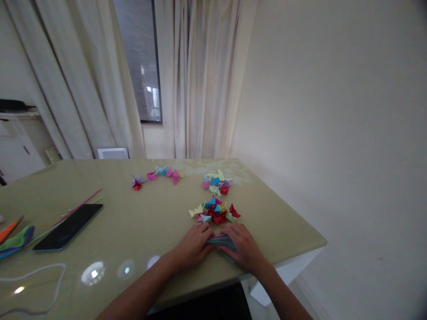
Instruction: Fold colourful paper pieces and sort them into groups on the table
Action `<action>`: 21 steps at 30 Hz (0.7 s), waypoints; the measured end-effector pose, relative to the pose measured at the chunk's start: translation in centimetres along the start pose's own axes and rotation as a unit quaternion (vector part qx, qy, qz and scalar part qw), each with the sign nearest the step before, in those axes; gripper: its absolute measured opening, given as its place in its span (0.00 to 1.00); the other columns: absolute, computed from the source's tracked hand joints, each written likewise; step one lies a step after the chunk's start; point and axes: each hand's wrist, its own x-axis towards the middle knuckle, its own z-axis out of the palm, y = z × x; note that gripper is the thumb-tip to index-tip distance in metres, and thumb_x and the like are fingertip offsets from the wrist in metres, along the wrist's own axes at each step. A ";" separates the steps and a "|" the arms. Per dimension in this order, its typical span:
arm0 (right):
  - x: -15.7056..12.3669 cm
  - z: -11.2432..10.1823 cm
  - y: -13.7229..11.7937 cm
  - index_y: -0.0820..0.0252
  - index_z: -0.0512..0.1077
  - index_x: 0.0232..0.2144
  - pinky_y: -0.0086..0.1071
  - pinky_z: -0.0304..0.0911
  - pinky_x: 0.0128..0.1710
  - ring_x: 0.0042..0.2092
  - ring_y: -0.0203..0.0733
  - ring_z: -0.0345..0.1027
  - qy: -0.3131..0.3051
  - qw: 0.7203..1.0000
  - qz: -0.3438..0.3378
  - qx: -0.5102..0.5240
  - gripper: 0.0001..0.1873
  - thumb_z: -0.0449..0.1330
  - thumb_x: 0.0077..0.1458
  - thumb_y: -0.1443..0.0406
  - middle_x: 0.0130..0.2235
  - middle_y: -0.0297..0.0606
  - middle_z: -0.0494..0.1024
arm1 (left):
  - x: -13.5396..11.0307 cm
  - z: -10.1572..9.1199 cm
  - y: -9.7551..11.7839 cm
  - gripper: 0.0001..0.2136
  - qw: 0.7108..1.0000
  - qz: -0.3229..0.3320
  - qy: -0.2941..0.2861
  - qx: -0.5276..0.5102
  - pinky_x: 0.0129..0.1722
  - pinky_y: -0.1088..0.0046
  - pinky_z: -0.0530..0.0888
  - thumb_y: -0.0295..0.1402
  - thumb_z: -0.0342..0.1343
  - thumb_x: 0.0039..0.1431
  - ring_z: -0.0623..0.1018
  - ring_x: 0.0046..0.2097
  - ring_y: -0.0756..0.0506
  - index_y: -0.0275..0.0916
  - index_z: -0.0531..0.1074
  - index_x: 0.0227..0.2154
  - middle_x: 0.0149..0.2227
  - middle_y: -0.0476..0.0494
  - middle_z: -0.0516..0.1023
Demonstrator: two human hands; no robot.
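Note:
Between my two hands, near the table's front edge, lies a folded light-blue paper (223, 241) with a bit of pink along its upper side. My left hand (196, 243) has its fingers closed on the paper's left end. My right hand (243, 246) grips the right end, thumb below and fingers over the top. Just beyond my fingertips sits a pile of folded paper pieces (218, 216) in red, blue, yellow, pink and pale green. Parts of the held paper are hidden under the fingers.
A second cluster of folded paper (216, 183) lies farther back, with a curved row of paper pieces (162, 172) to its left. A black phone (68, 227), a pink stick (82, 205), colourful paper (16, 242) and a white cable (60, 280) occupy the left. A wall (333, 133) borders the right.

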 end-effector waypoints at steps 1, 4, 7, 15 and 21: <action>0.1 -0.3 -0.1 0.56 0.74 0.48 0.47 0.66 0.53 0.50 0.55 0.72 0.007 1.000 -0.009 -0.008 0.16 0.70 0.61 0.58 0.48 0.45 0.80 | 0.0 0.1 0.0 0.02 1.000 0.007 0.010 0.008 0.49 0.62 0.70 0.31 0.55 0.68 0.74 0.48 0.39 0.41 0.70 0.42 0.45 0.41 0.76; 0.6 -1.2 0.0 0.55 0.73 0.51 0.49 0.67 0.54 0.50 0.55 0.72 0.043 0.998 -0.033 -0.021 0.17 0.69 0.62 0.60 0.48 0.45 0.80 | 0.0 0.0 0.0 0.02 0.999 0.021 0.048 0.014 0.49 0.62 0.70 0.29 0.52 0.70 0.75 0.46 0.40 0.41 0.68 0.43 0.43 0.41 0.77; 0.7 -1.2 0.3 0.55 0.73 0.53 0.47 0.69 0.54 0.52 0.54 0.72 0.079 0.996 -0.038 -0.004 0.18 0.69 0.62 0.64 0.49 0.45 0.78 | -0.2 -0.3 0.2 0.03 0.997 0.025 0.073 -0.002 0.50 0.62 0.70 0.31 0.50 0.72 0.74 0.47 0.41 0.41 0.68 0.45 0.45 0.42 0.76; -0.1 0.7 0.2 0.54 0.75 0.46 0.42 0.74 0.47 0.47 0.51 0.74 0.075 0.996 -0.009 0.050 0.11 0.67 0.62 0.69 0.44 0.41 0.78 | 0.0 0.7 0.0 0.02 0.997 -0.006 0.018 0.080 0.54 0.58 0.70 0.31 0.55 0.71 0.73 0.51 0.38 0.40 0.69 0.44 0.48 0.41 0.75; 0.6 -0.3 -0.5 0.54 0.76 0.45 0.39 0.73 0.49 0.47 0.47 0.73 0.125 0.987 -0.037 0.094 0.06 0.62 0.67 0.68 0.44 0.41 0.76 | 0.1 0.7 -0.6 0.02 0.996 0.013 0.076 0.049 0.50 0.62 0.70 0.30 0.53 0.72 0.73 0.47 0.41 0.40 0.69 0.43 0.44 0.42 0.75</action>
